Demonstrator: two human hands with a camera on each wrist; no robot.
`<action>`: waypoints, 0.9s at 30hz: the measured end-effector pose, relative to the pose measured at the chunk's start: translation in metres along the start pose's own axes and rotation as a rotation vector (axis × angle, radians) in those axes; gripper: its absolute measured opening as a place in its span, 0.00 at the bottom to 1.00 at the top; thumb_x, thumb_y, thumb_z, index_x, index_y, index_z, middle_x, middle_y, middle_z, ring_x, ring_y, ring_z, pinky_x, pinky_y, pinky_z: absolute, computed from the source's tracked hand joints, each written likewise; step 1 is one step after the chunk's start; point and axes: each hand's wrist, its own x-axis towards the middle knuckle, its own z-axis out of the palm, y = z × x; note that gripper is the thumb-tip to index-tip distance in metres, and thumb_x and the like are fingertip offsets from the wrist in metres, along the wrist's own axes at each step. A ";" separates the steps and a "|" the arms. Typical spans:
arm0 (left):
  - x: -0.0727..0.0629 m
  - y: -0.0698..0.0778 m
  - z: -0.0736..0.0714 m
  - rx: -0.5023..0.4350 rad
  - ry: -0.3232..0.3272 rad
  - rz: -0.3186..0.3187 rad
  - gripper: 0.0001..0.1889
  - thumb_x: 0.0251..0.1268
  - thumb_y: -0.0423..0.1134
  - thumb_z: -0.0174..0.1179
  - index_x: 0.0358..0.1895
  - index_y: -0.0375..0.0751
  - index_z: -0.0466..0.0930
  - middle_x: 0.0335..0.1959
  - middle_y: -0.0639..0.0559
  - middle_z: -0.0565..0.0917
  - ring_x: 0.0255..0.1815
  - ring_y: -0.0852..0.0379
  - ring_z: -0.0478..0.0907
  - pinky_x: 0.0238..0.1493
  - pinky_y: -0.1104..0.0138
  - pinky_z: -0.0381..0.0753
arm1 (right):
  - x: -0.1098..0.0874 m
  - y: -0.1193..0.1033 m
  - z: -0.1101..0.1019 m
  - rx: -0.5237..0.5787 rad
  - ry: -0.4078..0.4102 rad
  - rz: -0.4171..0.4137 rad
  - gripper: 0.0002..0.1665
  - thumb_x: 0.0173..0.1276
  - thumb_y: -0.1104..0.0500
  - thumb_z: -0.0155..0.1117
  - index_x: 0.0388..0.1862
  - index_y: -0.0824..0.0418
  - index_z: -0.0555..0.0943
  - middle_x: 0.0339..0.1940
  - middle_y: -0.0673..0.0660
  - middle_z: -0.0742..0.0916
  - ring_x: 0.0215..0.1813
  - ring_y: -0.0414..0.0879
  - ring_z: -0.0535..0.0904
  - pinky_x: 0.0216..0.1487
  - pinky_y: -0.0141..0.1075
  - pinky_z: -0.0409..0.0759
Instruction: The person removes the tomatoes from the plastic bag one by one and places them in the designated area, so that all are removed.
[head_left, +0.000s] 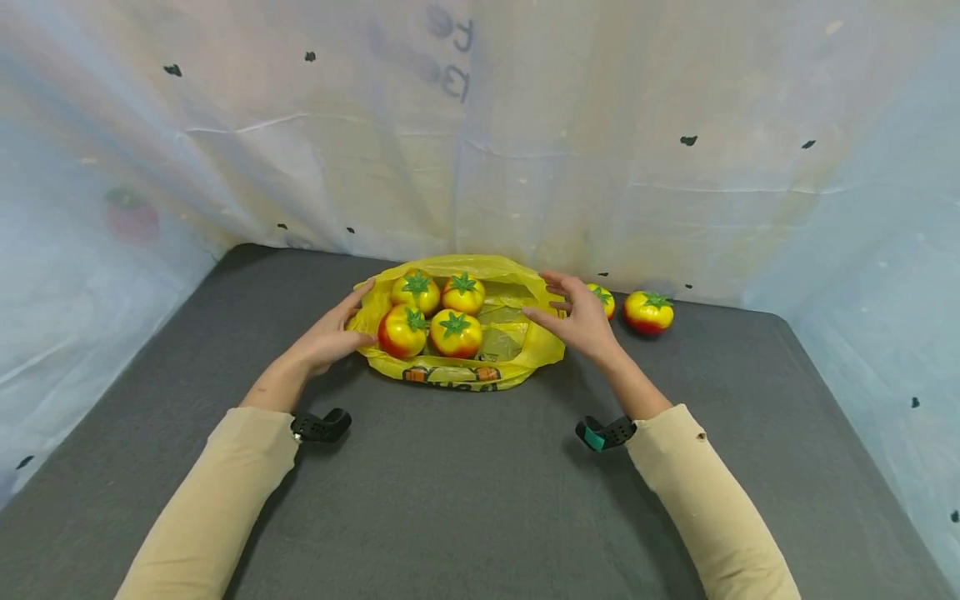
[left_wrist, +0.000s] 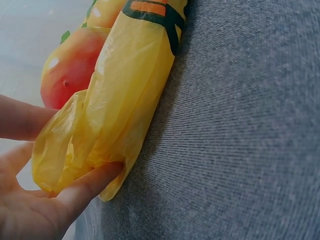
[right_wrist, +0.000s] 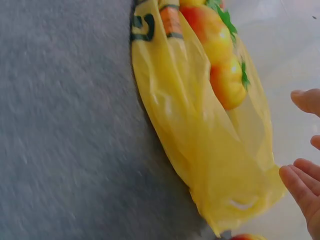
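A yellow plastic bag [head_left: 536, 354] lies on the table with its mouth spread wide. Several yellow-and-red tomatoes [head_left: 456, 340] with green leafy tops sit together in its left half. My left hand [head_left: 322, 337] is at the bag's left end, its fairly straight thumb and fingers on either side of the plastic; in the left wrist view a fingertip [left_wrist: 112, 172] touches a fold. Beside the right end is my right hand [head_left: 581, 321], fingers spread and holding nothing. In the right wrist view its fingertips come close to the bag's edge.
Two more tomatoes lie right of the bag: one [head_left: 648, 314] in full sight, the other [head_left: 604, 300] partly hidden by my right hand. The dark grey table [head_left: 465, 483] backs onto a pale plastic sheet [head_left: 570, 167], which also rises at both sides.
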 end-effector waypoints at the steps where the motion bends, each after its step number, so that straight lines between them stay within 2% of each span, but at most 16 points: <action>1: 0.000 0.000 0.000 -0.003 -0.003 0.005 0.48 0.64 0.27 0.52 0.78 0.60 0.31 0.76 0.32 0.41 0.74 0.33 0.49 0.67 0.42 0.62 | 0.000 -0.001 0.003 0.005 -0.009 0.000 0.38 0.63 0.53 0.68 0.70 0.61 0.67 0.68 0.60 0.72 0.67 0.56 0.69 0.63 0.49 0.73; 12: -0.002 -0.003 -0.001 -0.023 -0.015 0.047 0.48 0.64 0.27 0.53 0.78 0.59 0.32 0.76 0.31 0.42 0.72 0.34 0.52 0.67 0.43 0.62 | 0.002 -0.001 0.035 0.048 -0.109 -0.044 0.37 0.63 0.56 0.68 0.69 0.63 0.67 0.67 0.65 0.73 0.67 0.60 0.70 0.62 0.53 0.72; 19: -0.001 -0.003 -0.001 -0.030 -0.018 0.043 0.48 0.64 0.27 0.52 0.78 0.59 0.32 0.75 0.30 0.44 0.72 0.33 0.53 0.67 0.43 0.62 | 0.005 -0.002 0.047 0.057 -0.163 -0.078 0.37 0.63 0.55 0.68 0.68 0.65 0.68 0.66 0.66 0.73 0.66 0.61 0.71 0.61 0.52 0.74; 27: -0.001 -0.004 -0.001 -0.025 -0.017 0.044 0.48 0.64 0.27 0.52 0.78 0.58 0.31 0.75 0.29 0.44 0.72 0.33 0.53 0.67 0.43 0.63 | 0.005 -0.006 0.060 0.053 -0.213 -0.068 0.37 0.63 0.54 0.68 0.68 0.64 0.68 0.66 0.65 0.74 0.64 0.60 0.73 0.61 0.52 0.74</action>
